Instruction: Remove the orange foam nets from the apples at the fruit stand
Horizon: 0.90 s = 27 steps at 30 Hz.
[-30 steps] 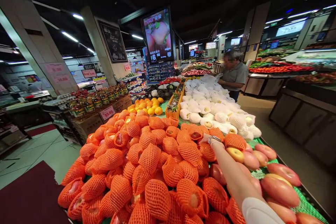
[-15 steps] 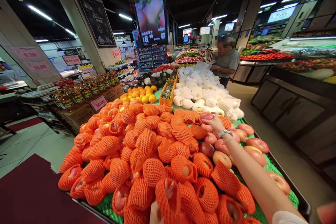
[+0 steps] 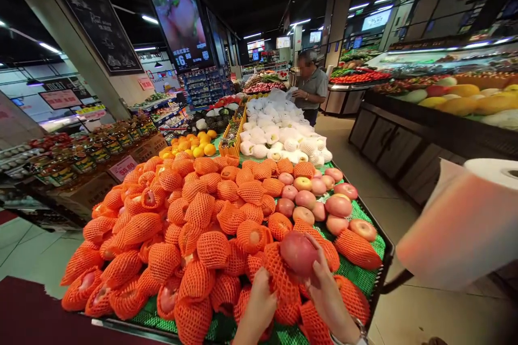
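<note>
My right hand (image 3: 326, 294), with a watch at the wrist, grips a bare red apple (image 3: 298, 254) above the near part of the display. Close by on the left, my left hand (image 3: 259, 295) is closed on an orange foam net sleeve (image 3: 281, 280). The apple touches or overlaps the sleeve's upper end; I cannot tell whether any of it is inside. Around both hands lie many apples in orange foam nets (image 3: 212, 249). Bare apples (image 3: 304, 199) sit together just beyond, on the right side of the green mat (image 3: 358, 275).
White-netted fruit (image 3: 279, 137) and oranges (image 3: 198, 144) lie farther back. A roll of plastic bags (image 3: 457, 226) stands at the stand's right edge. A person (image 3: 313, 86) is beside the far right side. A wooden-fronted counter (image 3: 394, 143) lines the aisle.
My right hand has come back from the bare apples with an apple, beside my left hand. My left hand, whose fingers showed through the foam net, now holds it. The view has turned right.
</note>
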Available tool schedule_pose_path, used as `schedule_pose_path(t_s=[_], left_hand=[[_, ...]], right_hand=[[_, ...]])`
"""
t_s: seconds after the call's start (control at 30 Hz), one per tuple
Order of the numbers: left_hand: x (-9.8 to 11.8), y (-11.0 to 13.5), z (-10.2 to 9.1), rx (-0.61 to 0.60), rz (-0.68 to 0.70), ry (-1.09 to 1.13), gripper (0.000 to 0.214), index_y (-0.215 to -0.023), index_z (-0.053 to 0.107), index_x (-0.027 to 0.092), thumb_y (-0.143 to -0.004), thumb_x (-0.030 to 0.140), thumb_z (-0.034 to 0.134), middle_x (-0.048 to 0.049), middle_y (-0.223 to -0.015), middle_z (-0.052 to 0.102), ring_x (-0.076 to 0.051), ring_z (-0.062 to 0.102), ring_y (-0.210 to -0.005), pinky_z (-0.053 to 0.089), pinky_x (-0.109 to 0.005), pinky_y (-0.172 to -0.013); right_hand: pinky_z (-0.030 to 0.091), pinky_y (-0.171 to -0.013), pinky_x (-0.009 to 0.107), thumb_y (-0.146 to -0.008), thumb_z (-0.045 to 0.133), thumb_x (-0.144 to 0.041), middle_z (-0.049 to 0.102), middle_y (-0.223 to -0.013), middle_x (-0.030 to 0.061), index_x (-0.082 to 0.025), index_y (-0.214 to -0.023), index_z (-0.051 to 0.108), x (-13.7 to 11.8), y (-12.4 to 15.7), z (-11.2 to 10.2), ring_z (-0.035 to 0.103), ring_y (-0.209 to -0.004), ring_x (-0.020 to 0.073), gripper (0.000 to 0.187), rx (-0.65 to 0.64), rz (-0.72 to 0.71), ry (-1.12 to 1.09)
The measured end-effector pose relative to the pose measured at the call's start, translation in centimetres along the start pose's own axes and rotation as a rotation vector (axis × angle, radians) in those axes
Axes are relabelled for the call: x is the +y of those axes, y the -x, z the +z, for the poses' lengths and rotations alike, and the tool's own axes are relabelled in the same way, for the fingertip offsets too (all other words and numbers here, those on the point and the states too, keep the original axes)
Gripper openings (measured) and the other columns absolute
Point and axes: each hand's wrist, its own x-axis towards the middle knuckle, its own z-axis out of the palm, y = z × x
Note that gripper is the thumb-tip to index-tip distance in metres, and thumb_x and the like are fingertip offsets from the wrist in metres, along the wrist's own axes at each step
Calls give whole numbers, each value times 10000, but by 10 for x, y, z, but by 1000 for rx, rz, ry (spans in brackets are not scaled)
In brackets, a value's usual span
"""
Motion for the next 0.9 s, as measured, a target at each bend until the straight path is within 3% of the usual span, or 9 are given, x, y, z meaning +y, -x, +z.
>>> schedule_pose_path(t_s=[0.13,0.27,0.37,0.47,0.53,0.6,0.73,0.8,0.9], left_hand=[[7,5,11,-105,59,-162,489,-1094,708,157,-647,64,532,-139,-1200,689,-310,585,-1160,393,-412,-1064],[9,6,22,-131,99,-133,481,-1152,677,184,-699,80,552,-131,-1201,685,-292,525,-1258,316,-390,-1133],[8,5,25,-121,131,-38,451,-1193,642,187,-749,139,586,-125,-1248,654,-282,435,-1347,254,-402,-1170],[8,3,24,-65,81,47,418,-1171,641,186,-753,190,636,-143,-1295,620,-296,425,-1354,271,-424,-1163],[6,2,22,-10,32,161,434,-1143,646,195,-712,219,693,-145,-1269,640,-306,455,-1330,315,-429,-1139],[2,2,21,59,-18,288,456,-1115,645,194,-673,275,722,-146,-1222,667,-318,518,-1270,384,-441,-1089],[-9,3,22,223,-118,417,470,-1039,625,187,-601,321,731,-136,-1125,703,-299,635,-1093,497,-414,-953],[-12,3,22,269,-132,439,431,-977,615,189,-579,308,732,-114,-1060,719,-277,660,-1022,519,-382,-908],[-10,4,19,293,-121,425,357,-914,609,189,-592,304,713,-87,-959,734,-255,683,-924,538,-358,-851]], right_hand=[[494,-1018,442,-823,527,-659,309,-1565,50,-377,-1499,159,4,10,-15,361,-1405,297,819,12,-22,175],[271,-1183,467,-813,529,-684,279,-1575,70,-309,-1483,241,16,17,-23,279,-1443,281,820,28,-84,281],[114,-1219,467,-878,447,-656,209,-1606,50,-297,-1497,252,15,22,-23,162,-1484,239,741,-72,-71,367],[62,-1217,482,-933,388,-590,199,-1612,39,-296,-1518,224,0,25,-25,94,-1497,219,675,-249,-8,528],[88,-1215,502,-939,431,-523,255,-1592,52,-299,-1520,221,-10,26,-26,119,-1493,235,657,-348,-26,681],[182,-1200,516,-940,462,-461,273,-1575,61,-314,-1507,239,-14,28,-26,172,-1479,258,627,-360,-113,803],[437,-1031,495,-932,481,-404,397,-1383,120,-276,-1253,474,2,35,-21,482,-1236,284,346,-132,-331,857],[444,-993,489,-915,514,-383,486,-1213,108,-255,-1056,523,11,38,-19,520,-1133,281,191,-89,-406,851],[446,-953,469,-878,587,-356,563,-1095,80,-257,-1024,536,16,39,-18,537,-1069,282,184,-146,-380,839]])
